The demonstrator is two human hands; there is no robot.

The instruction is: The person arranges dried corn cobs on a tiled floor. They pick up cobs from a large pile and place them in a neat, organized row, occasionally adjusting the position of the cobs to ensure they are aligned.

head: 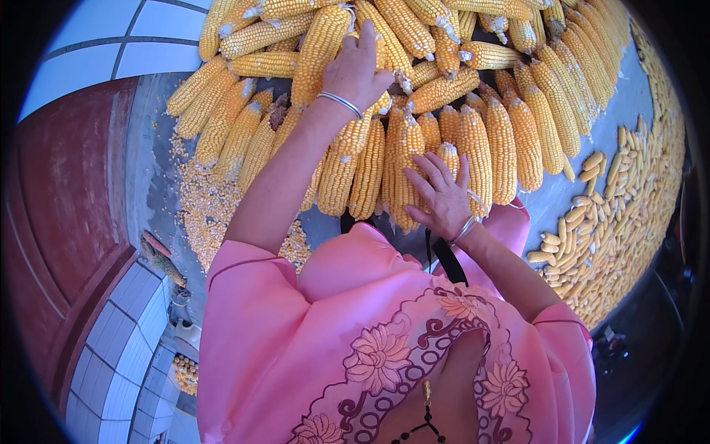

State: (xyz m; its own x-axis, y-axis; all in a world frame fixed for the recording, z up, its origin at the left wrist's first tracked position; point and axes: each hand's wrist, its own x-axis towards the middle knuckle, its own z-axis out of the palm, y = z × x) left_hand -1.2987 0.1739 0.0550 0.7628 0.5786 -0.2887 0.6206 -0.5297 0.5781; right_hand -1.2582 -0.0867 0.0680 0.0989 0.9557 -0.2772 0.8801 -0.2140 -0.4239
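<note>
Before me is a stacked heap of yellow corn cobs with their husks off. My left hand [358,75] reaches over the heap, its index finger pointing away from me. It lies against a large upright corn cob [319,58]; its palm side is hidden, so I cannot tell whether it grips a cob. Closer to my body, my right hand [444,191] rests with spread fingers on the near row, touching a corn cob [409,166]. Next to that hand stands another corn cob [475,155] in the same row.
Loose kernels [208,208] cover the grey floor [158,183] at left. A reddish door [66,183] and a white tiled wall [119,338] stand beyond. A broad spread of cobs [621,238] lies at right, past the heap.
</note>
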